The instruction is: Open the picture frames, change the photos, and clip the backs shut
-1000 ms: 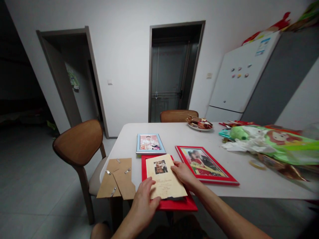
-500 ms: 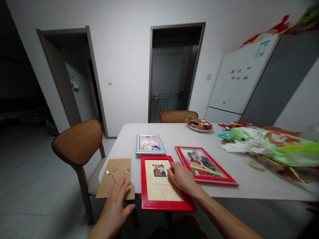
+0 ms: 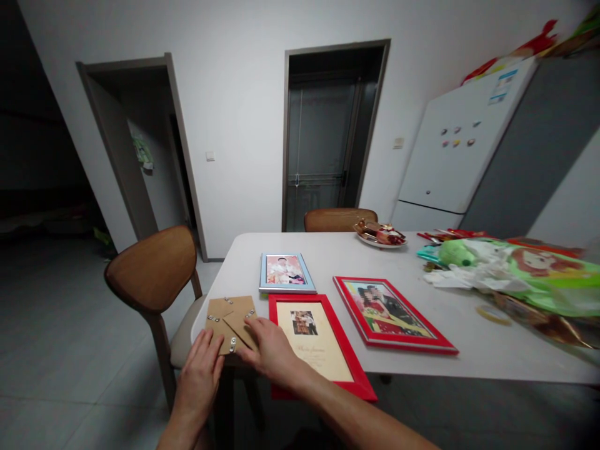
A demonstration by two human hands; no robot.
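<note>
The tan picture-frame backing board (image 3: 218, 307) lies at the table's left corner, metal clips and a stand flap on its upper side. My left hand (image 3: 199, 375) is closed on its lower left edge, fingertips on top. My right hand (image 3: 269, 350) grips its right side, fingers on top and thumb at the near edge. Under my right forearm lies a red picture frame (image 3: 347, 344) with a cream insert sheet (image 3: 300, 359), overhanging the table's front edge. Beyond it is a light blue picture frame (image 3: 288, 289); another red picture frame (image 3: 396, 340) with a photo lies to the right.
A wooden chair (image 3: 157, 269) stands at the table's left and another chair (image 3: 340, 219) behind it. On the white table (image 3: 323, 250) are a plate (image 3: 382, 242), a tape roll (image 3: 493, 314) and a heap of green plastic packaging (image 3: 553, 281). A fridge (image 3: 450, 162) stands back right.
My right hand has left the red frame's insert and moved left onto the backing board. My left hand has closed on the board's edge, and the board is turned slightly.
</note>
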